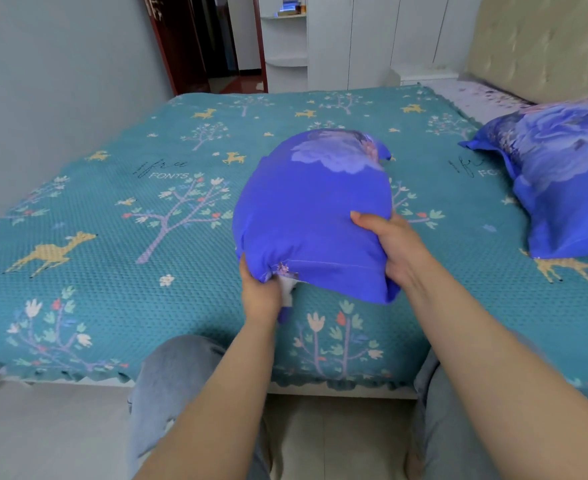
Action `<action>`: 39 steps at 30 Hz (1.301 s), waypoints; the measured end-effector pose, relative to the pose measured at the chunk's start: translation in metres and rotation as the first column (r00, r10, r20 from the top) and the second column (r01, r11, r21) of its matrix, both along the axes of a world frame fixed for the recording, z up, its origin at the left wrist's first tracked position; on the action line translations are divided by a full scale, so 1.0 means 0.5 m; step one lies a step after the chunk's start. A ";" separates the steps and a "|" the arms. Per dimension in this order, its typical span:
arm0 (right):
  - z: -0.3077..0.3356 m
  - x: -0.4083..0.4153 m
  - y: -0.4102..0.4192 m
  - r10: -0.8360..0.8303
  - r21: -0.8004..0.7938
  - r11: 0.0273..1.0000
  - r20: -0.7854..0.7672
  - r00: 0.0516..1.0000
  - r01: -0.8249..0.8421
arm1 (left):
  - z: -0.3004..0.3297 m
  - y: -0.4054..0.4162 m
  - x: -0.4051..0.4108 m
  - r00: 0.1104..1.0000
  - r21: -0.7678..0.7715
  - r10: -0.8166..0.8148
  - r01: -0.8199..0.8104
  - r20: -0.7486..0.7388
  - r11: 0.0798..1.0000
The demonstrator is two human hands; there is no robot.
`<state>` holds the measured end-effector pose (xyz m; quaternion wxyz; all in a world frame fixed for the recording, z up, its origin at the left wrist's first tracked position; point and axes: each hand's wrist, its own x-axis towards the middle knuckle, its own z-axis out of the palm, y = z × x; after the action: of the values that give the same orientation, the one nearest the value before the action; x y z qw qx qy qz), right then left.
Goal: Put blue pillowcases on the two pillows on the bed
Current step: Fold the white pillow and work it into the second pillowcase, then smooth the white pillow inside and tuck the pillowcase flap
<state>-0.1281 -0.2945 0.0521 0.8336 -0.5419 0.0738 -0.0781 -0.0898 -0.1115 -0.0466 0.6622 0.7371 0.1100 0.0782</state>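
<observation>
First pillow (559, 174): cased, lying at bed (112, 202) head, done. Second pillow (313, 213): I hold it above bed; left hand (261, 289) fingers pinch case opening, white corner showing; right hand (393, 247) grips edge. Remaining: tuck, close.

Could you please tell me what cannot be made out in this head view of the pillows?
- Second pillow: cut off by the right edge.
- Held pillow: its underside faces away; a white bit shows at the opening by the left hand.
- Right hand: fingers hidden under the case.
- Shelf items: too small.
</observation>
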 end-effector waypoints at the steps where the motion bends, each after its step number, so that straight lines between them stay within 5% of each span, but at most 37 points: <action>1: 0.044 -0.006 0.013 0.024 -0.068 0.998 0.088 0.996 -0.018 | -0.004 -0.028 -0.004 0.999 -0.224 -0.032 0.039 0.035 0.974; 3: 0.128 -0.012 0.032 0.094 -0.289 0.957 0.232 0.968 -0.024 | 0.005 -0.103 -0.037 0.980 -0.587 -0.196 0.164 0.009 0.793; 6: 0.193 0.004 0.070 0.296 -0.733 0.679 0.232 0.926 -0.033 | 0.016 -0.205 -0.110 0.894 -0.761 -0.438 0.221 -0.092 0.610; 7: 0.193 0.012 0.084 0.361 -0.804 0.591 0.195 0.912 -0.062 | 0.008 -0.224 -0.131 0.840 -0.753 -0.530 0.274 -0.116 0.599; 10: 0.148 0.036 0.095 0.354 -0.838 0.545 0.246 0.902 0.015 | -0.018 -0.225 -0.177 0.610 -0.543 -0.738 0.530 -0.289 0.651; 12: 0.089 0.054 0.057 0.178 -0.929 0.274 0.305 0.936 0.250 | -0.024 -0.199 -0.188 0.501 -0.450 -0.784 0.642 -0.367 0.621; 13: 0.054 0.057 0.030 0.111 -0.974 0.103 0.212 0.971 0.201 | -0.022 -0.182 -0.186 0.492 -0.405 -0.778 0.667 -0.391 0.625; 14: 0.018 0.055 0.006 0.065 -0.999 -0.016 0.044 0.997 0.046 | -0.015 -0.163 -0.181 0.498 -0.344 -0.764 0.691 -0.410 0.635; 16: -0.053 0.042 -0.027 0.045 -0.980 -0.073 -0.188 0.981 -0.184 | 0.005 -0.125 -0.170 0.498 -0.184 -0.743 0.762 -0.446 0.621; 19: -0.110 0.010 -0.043 0.029 -0.996 -0.042 -0.082 0.996 -0.081 | 0.040 -0.077 -0.155 0.608 0.072 -0.697 0.771 -0.379 0.633; 22: -0.117 -0.015 -0.049 -0.019 -0.996 -0.081 -0.045 0.999 -0.046 | 0.073 -0.026 -0.116 0.926 0.253 -0.377 0.360 0.020 0.898; 25: -0.116 -0.038 -0.035 -0.004 -0.982 -0.188 -0.027 1.000 -0.028 | 0.083 0.036 -0.047 0.930 0.322 0.105 -0.225 0.352 0.920; 27: -0.112 -0.048 -0.016 0.062 -0.964 -0.265 0.021 0.998 0.037 | 0.063 0.083 0.015 0.931 0.338 0.300 -0.357 0.210 0.871; 30: -0.119 -0.051 0.024 0.187 -0.875 -0.416 0.185 0.965 0.248 | 0.030 0.137 0.080 0.906 0.114 0.233 -0.206 -0.352 0.972; 31: -0.124 -0.048 0.042 0.212 -0.840 -0.452 0.228 0.950 0.302 | 0.025 0.140 0.088 0.894 0.090 0.155 -0.128 -0.421 0.988; 39: -0.135 0.008 0.155 0.208 -0.785 -0.538 0.229 0.951 0.307 | 0.004 0.125 0.043 0.928 0.540 -0.052 0.259 -0.368 0.801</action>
<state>-0.1239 -0.2169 -0.0152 -0.0865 -0.9620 -0.1278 -0.2252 -0.0685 -0.0491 -0.0446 0.3817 0.9121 0.1302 -0.0741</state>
